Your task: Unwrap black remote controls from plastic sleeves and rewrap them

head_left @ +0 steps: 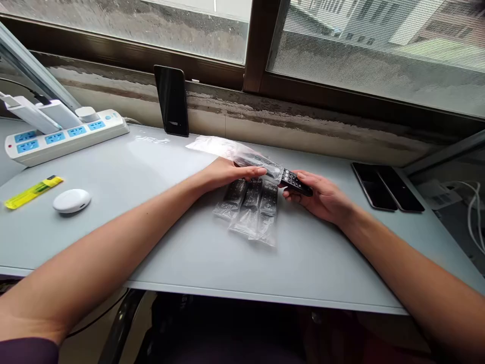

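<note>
A black remote control [297,182] lies partly inside a clear plastic bag [222,146], its button end sticking out on the right. Around that bare end the fingers of my right hand [322,194] are closed. My left hand [231,173] grips the bagged part, thumb on top of the plastic. Below my hands, several more black remotes in clear bags [252,207] lie side by side on the grey desk [212,263]. Their far ends are hidden behind my left hand and the held bag.
At the left stand a white power strip [71,140] with plugged-in chargers, a yellow packet [34,192] and a white oval case [71,200]. A black phone [172,101] leans on the wall under the window. Two dark phones [387,187] lie at the right.
</note>
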Demonstrator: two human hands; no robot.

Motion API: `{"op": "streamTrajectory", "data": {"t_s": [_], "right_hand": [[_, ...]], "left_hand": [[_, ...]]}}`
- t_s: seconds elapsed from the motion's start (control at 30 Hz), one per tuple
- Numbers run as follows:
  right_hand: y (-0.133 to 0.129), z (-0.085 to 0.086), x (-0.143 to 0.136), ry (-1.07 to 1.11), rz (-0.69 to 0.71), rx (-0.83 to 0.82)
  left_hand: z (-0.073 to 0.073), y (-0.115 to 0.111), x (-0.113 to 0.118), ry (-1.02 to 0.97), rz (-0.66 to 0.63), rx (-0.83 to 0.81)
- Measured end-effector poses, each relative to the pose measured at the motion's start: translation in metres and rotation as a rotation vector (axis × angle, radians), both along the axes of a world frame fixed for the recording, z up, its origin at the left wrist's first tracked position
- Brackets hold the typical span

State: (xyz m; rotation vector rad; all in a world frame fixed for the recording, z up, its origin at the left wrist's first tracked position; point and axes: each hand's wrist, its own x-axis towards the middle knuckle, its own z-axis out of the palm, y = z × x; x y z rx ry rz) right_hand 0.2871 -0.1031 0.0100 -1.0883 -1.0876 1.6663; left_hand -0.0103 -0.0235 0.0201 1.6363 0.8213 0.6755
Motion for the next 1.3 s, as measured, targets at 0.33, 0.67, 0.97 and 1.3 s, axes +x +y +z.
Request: {"op": "streamTrajectory", "data": {"t_s": [0.33,0.67,0.97,1.3], "right_hand": [[-0.0001,0.0015,-0.0014,-0.001,-0.014,-0.008],[-0.0008,0.0004,0.0003,0.011,0.019,0.007],[0.0011,-0.0003,0.0008,0.045,0.042,0.008],[0.0004,0.0004,0.0007,0.015,0.022,0.005]], "left_hand": [[-0.0053,0.0033,-0.0018,0.069,0.037,-0.013],[-0.0055,0.0051,-0.0017,0.07,0.012,0.033],[-0.0007,0.0002,-0.0013,0.099,0.047,0.033],[-0.0042,0.0024,-0.0006,0.085,0.062,0.025]]}}
